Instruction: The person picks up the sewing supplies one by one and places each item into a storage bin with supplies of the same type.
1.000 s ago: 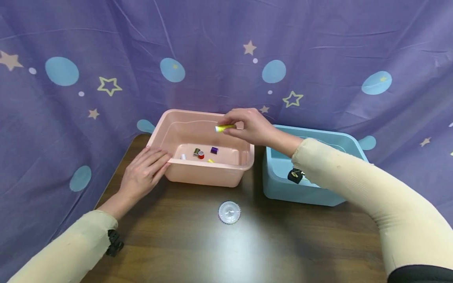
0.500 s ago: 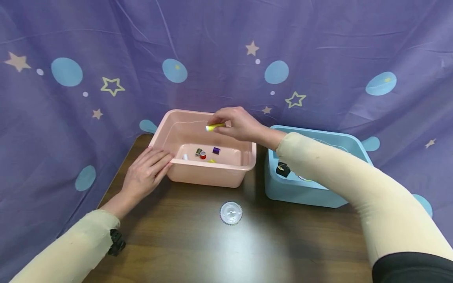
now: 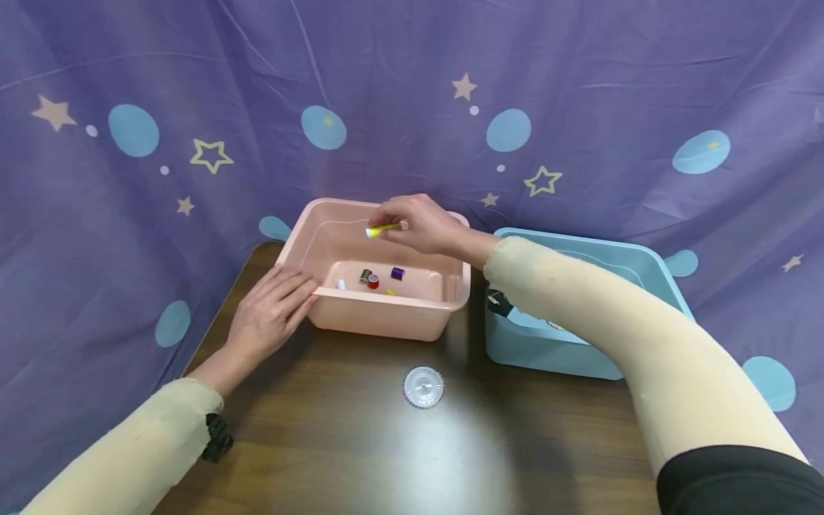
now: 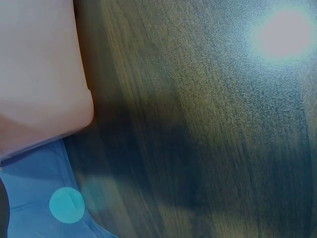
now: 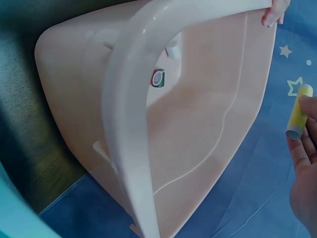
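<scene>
My right hand [image 3: 418,223] pinches a yellow tube [image 3: 383,230] with pale ends between thumb and fingers, above the pink bin [image 3: 380,325]. In the right wrist view the yellow tube [image 5: 298,111] slants near the bin's far side. My left hand [image 3: 269,311] rests on the bin's front left rim, fingers laid across it. Inside lie a purple thread spool [image 3: 397,273], a red spool [image 3: 373,282], a dark green spool [image 3: 365,276], a white spool [image 3: 341,285] and a small yellow thing [image 3: 390,292], partly hidden by the rim.
A blue bin [image 3: 553,355] stands to the right under my right forearm, its contents mostly hidden. A round wheel of pins [image 3: 423,387] lies on the wooden table [image 3: 360,436] in front. A purple curtain [image 3: 399,57] hangs behind.
My right hand has moved left over the pink bin with the yellow tube held. The left hand stays on the rim.
</scene>
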`<state>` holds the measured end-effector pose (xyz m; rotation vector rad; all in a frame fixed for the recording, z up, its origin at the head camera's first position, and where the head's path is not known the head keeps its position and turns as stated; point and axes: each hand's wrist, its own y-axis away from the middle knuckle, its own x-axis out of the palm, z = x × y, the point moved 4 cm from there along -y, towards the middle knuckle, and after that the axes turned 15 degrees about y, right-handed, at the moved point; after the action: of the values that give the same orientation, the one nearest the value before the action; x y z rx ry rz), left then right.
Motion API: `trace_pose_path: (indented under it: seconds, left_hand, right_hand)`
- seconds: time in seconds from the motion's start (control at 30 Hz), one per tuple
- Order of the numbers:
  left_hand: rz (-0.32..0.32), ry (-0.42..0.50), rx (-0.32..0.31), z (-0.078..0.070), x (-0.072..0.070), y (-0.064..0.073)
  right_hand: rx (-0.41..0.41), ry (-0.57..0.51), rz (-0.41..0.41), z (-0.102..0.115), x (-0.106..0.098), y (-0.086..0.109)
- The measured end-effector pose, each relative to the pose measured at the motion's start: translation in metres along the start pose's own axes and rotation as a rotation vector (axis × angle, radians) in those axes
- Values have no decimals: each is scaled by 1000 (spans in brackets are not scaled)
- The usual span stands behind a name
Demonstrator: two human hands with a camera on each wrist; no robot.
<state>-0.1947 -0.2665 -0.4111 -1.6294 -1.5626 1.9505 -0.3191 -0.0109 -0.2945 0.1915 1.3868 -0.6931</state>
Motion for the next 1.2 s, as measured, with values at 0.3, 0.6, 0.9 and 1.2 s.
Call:
trace_pose_path:
  seconds: [0.3, 0.6, 0.9, 1.2]
  left_hand:
    - [8, -5, -10, 2, -1, 2]
    - [30, -12, -24, 3, 0, 3]
    - [46, -12, -37, 3, -1, 3]
    - [41, -13, -32, 4, 0, 3]
  right_hand:
    - [27, -28, 65, -4, 13, -12]
    - [38, -36, 60, -13, 22, -26]
    - [82, -115, 144, -19, 33, -33]
    - [100, -125, 247, -25, 44, -36]
